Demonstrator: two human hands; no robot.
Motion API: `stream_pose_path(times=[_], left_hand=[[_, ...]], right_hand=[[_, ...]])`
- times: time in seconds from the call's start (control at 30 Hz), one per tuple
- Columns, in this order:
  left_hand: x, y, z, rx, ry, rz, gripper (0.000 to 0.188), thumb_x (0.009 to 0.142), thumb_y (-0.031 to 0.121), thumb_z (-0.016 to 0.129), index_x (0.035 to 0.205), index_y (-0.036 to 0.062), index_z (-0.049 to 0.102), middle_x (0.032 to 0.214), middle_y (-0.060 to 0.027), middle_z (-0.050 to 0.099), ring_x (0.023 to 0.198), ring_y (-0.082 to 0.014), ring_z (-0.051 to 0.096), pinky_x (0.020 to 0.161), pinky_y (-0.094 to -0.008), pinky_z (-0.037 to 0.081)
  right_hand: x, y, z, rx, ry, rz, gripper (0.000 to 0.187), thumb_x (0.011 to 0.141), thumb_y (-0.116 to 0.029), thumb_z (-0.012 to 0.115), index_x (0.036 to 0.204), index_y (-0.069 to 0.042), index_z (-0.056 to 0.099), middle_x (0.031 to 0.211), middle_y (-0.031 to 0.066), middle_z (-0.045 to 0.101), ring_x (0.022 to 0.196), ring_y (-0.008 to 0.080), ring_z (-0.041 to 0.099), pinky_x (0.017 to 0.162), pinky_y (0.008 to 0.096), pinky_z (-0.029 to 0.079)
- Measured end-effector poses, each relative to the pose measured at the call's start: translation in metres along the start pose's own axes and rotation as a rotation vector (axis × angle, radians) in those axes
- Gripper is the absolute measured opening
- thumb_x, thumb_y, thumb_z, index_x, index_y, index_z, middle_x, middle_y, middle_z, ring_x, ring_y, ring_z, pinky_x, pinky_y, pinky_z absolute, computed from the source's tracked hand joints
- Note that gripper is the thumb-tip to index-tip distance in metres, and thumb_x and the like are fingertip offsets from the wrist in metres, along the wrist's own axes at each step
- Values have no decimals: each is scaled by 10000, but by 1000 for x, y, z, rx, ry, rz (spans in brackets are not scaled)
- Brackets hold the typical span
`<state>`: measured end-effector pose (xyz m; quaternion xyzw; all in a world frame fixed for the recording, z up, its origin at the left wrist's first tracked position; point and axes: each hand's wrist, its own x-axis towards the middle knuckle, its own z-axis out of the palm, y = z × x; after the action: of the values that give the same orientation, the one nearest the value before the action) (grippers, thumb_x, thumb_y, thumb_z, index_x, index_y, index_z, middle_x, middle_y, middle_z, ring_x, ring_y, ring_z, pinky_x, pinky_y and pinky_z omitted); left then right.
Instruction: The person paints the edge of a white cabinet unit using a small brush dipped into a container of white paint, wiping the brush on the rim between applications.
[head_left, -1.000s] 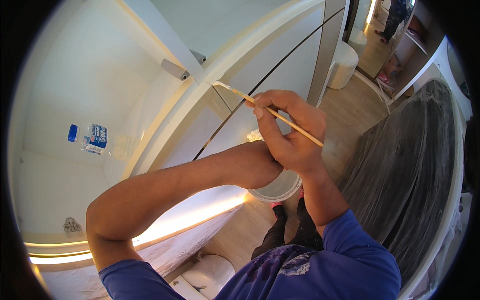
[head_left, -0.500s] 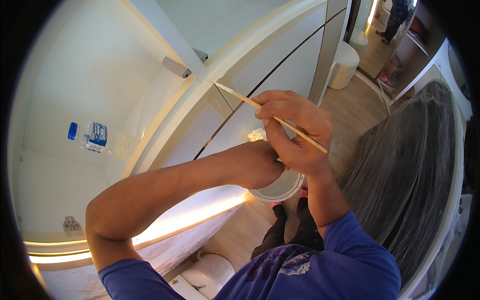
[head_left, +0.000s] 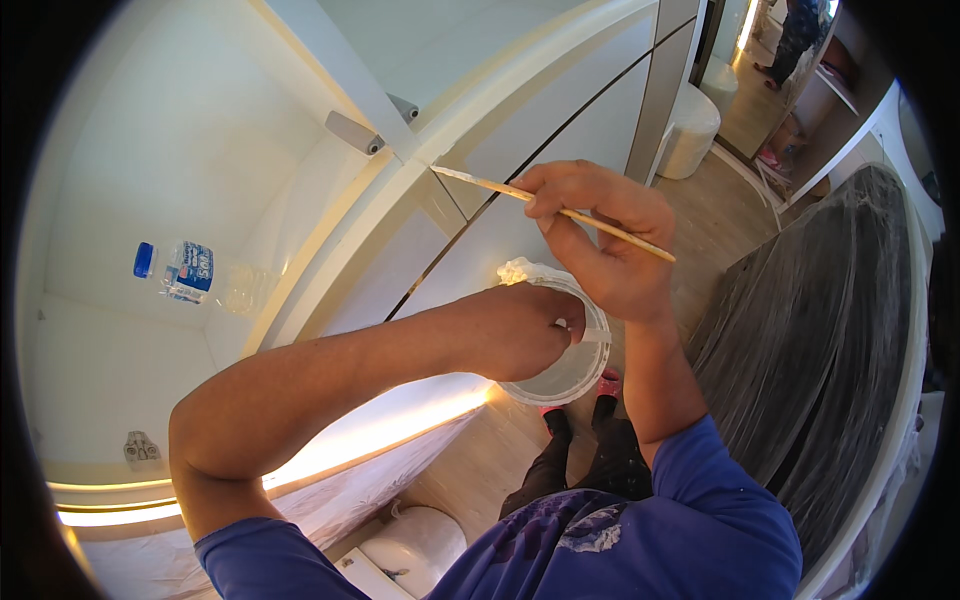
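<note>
My right hand [head_left: 615, 225] pinches a thin paintbrush [head_left: 575, 213] by its pale wooden handle. Its white-coated tip meets the white cabinet edge [head_left: 418, 176], beside the seam between two panels. Below, my left hand [head_left: 530, 325] is closed on a round, translucent plastic bucket [head_left: 598, 350], its fingers at the white handle strip; exactly how they grip is partly hidden. A crumpled whitish cloth [head_left: 515, 270] shows at the bucket's far rim. My left forearm crosses in front of the cabinet's lower panels.
An open white compartment [head_left: 130, 200] at left holds a clear plastic bottle [head_left: 185, 272] with a blue cap. Metal hinges [head_left: 355, 133] stick out at its frame. A dark surface under plastic film [head_left: 800, 370] stands at right. A white toilet [head_left: 415, 545] is below, near a glowing light strip.
My right hand has shifted right and slightly up, and the brush handle lies flatter, its tip staying at about the same spot. More of the bucket's rim and handle shows.
</note>
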<state>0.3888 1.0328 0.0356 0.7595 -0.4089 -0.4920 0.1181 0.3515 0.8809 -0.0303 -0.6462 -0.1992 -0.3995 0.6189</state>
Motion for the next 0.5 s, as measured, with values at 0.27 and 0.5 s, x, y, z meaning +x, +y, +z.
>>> stream_pose_path(times=[0.27,0.5], left_hand=[[5,-3,0,26,2,37,387,976,208,432,1278,69,631,1195,-233,674,1142,-365,641,1010,-490,472],[5,-2,0,22,-5,20,383,976,203,432,1271,60,631,1171,-236,678,1112,-367,646,991,-487,477]], right_hand=[[2,14,-1,107,47,76,167,887,122,654,967,25,764,1030,115,786,872,130,701,780,276,565],[-3,13,-4,171,59,117,152,897,117,670,979,31,766,1030,113,788,911,138,714,810,284,576]])
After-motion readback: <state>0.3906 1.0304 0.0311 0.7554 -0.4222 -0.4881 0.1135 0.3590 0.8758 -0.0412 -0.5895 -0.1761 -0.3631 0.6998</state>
